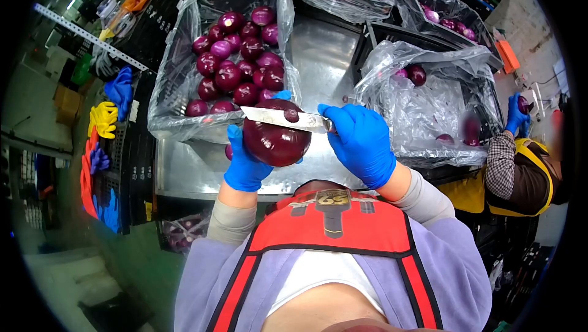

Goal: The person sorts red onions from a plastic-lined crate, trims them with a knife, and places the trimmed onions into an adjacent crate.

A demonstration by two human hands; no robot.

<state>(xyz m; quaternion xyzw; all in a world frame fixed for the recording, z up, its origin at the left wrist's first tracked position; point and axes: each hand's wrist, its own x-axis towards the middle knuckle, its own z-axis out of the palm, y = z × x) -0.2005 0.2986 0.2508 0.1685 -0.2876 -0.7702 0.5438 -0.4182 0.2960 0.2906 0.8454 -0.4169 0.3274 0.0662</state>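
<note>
My left hand (247, 165), in a blue glove, is closed around a large peeled red onion (275, 143) held above the metal table (214, 170). A knife (263, 115) is gripped in my gloved right hand (361, 145), its blade pointing left across the top of the onion. A small round purple piece (291, 115) shows against the blade. Just beyond my left hand, a plastic-lined crate (168, 96) holds many peeled red onions (228, 77). Most of the knife handle is hidden in my right fist.
At right, a lined crate (422, 157) contains a few onions. Further lined crates with onions stand at the back. A co-worker (520, 176) at far right holds an onion in a blue glove. Coloured gloves (103, 119) hang on black crates at left.
</note>
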